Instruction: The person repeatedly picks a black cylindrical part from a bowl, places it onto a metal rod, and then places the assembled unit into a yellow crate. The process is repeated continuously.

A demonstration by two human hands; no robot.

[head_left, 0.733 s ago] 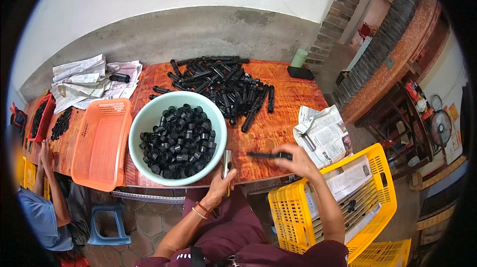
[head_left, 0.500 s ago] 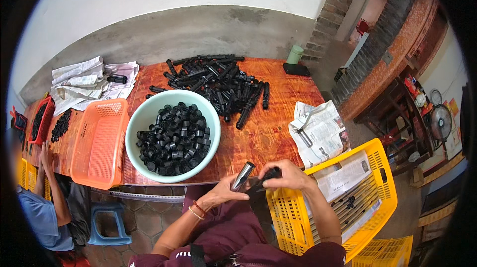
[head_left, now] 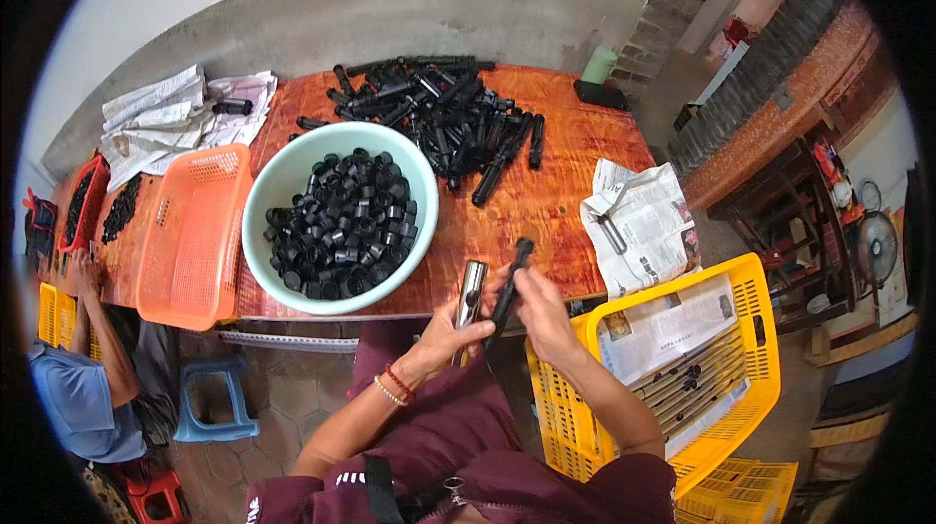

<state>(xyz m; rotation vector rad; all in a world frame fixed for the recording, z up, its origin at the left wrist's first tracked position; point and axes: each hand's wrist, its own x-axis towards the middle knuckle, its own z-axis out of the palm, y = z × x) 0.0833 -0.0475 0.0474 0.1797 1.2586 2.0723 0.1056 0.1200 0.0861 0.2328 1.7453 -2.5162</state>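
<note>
Just off the table's front edge, my left hand (head_left: 441, 347) is closed around a shiny metal tube (head_left: 473, 286) that stands nearly upright. My right hand (head_left: 542, 311) grips a slim black plastic tube (head_left: 505, 302), its narrower end pointing up. The two tubes are side by side, close together; whether they touch I cannot tell. Left of my hands, a pale green basin (head_left: 255, 253) holds many short black rings (head_left: 341, 222). Beyond them lies a heap of black plastic tubes (head_left: 458, 129) on the reddish wooden table (head_left: 556, 212).
A yellow crate (head_left: 760, 329) with newspaper and long rods stands at my right. Newspaper (head_left: 648, 222) bearing another metal tube lies at the table's right. An orange basket (head_left: 185, 251) is left of the basin. Farther left, another person's hands (head_left: 86, 275) are beside a red basket (head_left: 86, 202).
The black tube has swung from lying sideways to nearly upright beside the metal tube. The metal tube is also more upright. Both hands have moved up toward the table edge.
</note>
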